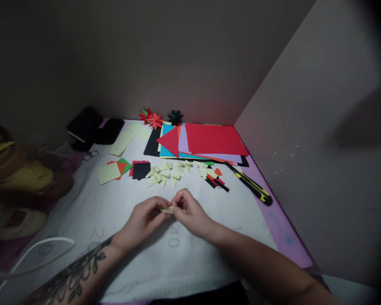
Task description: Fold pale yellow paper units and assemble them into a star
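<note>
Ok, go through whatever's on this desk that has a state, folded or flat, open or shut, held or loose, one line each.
Pale yellow paper piece: folded, pinched between both hands.
Left hand: fingers closed on the piece.
Right hand: fingers closed on the piece.
Folded yellow units: loose on the mat.
Paper stars: finished, at the far edge.
Coloured sheets: flat, stacked.
Utility knife: lying free; blade can't be made out.
</note>
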Demonstrator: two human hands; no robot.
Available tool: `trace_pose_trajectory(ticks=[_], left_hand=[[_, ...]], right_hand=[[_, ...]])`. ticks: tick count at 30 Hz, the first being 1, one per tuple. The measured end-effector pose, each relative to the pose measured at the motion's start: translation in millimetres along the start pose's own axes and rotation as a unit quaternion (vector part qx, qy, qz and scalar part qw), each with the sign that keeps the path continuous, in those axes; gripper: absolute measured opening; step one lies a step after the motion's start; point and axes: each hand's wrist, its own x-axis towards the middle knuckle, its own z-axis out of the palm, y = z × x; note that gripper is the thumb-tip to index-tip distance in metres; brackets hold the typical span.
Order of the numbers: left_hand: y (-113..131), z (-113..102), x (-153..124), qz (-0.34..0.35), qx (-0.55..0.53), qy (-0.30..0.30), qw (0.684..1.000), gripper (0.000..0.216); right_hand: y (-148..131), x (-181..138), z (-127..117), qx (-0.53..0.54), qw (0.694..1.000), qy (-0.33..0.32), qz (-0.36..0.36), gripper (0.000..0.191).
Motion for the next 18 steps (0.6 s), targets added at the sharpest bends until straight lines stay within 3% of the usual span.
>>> trace_pose_trajectory(ticks=[4,10,18], left_hand=[[1,2,0,-0.086,-0.040,0.007,0.995,0.012],[4,3,6,-0.171,-0.121,0.089,0.974,0.019],[5,5,7,-0.197,-0.206,0.103,0.953,0.020]], right_hand=[[-3,-4,0,-0.028,0.999,0.014,-0.029,0.012],[-2,-7,2,-0.050,0.996,0.036,-0.060,0.019],[7,-10,7,-0.082,0.991,0.084,-0.069,0.018]])
